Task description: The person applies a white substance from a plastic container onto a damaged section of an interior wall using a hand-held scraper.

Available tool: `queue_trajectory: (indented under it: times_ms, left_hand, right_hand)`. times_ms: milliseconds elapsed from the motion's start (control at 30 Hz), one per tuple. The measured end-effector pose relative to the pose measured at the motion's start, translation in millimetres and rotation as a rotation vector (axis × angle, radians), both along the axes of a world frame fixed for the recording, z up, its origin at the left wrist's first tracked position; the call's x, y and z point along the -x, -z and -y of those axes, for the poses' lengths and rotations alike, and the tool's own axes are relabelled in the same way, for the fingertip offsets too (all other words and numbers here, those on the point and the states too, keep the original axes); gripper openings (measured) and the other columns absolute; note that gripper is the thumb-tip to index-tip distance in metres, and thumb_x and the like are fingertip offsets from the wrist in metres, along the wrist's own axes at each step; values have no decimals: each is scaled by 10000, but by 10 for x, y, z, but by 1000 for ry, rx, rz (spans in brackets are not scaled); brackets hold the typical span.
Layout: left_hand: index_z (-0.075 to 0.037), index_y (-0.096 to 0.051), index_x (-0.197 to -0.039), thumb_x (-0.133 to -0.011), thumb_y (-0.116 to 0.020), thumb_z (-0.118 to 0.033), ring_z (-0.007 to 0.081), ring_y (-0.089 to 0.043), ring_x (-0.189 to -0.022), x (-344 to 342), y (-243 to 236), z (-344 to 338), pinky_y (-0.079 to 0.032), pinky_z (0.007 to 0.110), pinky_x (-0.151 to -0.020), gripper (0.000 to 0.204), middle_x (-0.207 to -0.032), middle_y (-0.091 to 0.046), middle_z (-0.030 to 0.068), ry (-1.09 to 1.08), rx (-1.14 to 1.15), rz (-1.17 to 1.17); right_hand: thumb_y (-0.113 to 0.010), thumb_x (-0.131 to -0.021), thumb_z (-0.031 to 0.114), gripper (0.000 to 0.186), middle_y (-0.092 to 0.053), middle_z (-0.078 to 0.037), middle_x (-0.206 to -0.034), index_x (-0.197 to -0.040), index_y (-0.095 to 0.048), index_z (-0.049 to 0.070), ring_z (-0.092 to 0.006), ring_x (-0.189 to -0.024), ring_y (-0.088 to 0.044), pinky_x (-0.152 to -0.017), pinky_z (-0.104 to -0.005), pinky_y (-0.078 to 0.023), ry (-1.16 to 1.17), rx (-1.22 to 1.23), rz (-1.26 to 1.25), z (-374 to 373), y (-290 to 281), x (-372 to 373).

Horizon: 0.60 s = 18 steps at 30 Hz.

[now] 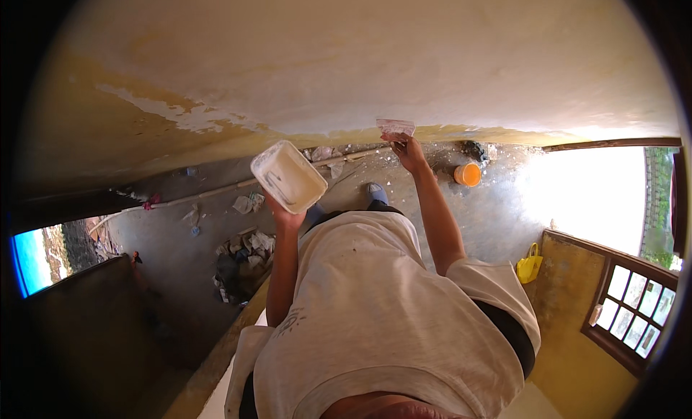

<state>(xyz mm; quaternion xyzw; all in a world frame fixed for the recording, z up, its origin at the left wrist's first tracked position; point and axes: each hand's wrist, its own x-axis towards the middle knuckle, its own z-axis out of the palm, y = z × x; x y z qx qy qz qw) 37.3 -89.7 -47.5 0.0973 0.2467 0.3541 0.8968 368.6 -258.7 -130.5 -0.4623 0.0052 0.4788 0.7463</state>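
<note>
My left hand (290,218) grips a pale rectangular plastic tub (308,172) from below, tilted so its inside shows. A whitish paste smears the tub's walls and bottom. In my right hand (409,153), a wide flat scraper (396,126) is held with its blade at the wall (447,73); whether it presses on the surface I cannot tell. Much of this wall carries a smooth whitish coat. Yellow-brown paint shows through at the left and along the lower edge, with a ragged white patch (169,110).
An orange bucket (467,175) stands on the floor right of my right hand. A long pole (209,193) lies along the wall's foot. Rubbish (249,257) is heaped at the left. A yellow bag (529,264) sits by the bright doorway (591,192), near a paned window (634,311).
</note>
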Motion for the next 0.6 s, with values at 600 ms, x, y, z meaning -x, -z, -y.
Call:
queue_trajectory:
  times_ms: [600]
  left_hand:
    - [-193, -428, -1406, -937, -487, -553, 271, -484, -1273, -620, -5, 477, -371, 514, -1079, 594, -1388, -504, 16, -31, -50, 105]
  right_hand:
    - [-496, -937, 115, 156, -594, -139, -962, -985, -538, -28, -204, -858, -591, -726, -272, -530, 149, -310, -208, -260, -1885, -627]
